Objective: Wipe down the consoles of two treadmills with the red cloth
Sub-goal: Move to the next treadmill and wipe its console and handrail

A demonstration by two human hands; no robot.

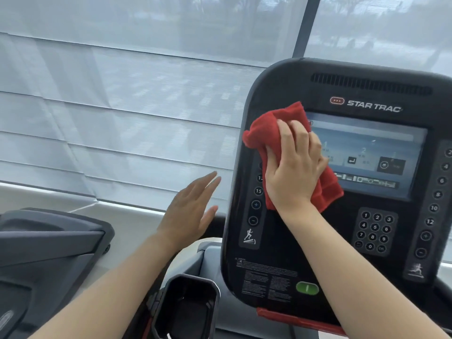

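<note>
Against the left edge of the black Star Trac treadmill console (342,182), where its lit rectangular touchscreen (374,155) begins, we see the right hand (294,167) pressing a crumpled red terry cloth (265,133) flat to the panel, fingers spread over the fabric and gripping it, with folds of cloth sticking out above the fingertips and below the heel of the palm. Off the console's left edge, the left hand (189,214) hangs in the air with fingers straight and loose, holding nothing, above a black plastic cup holder (188,307).
</note>
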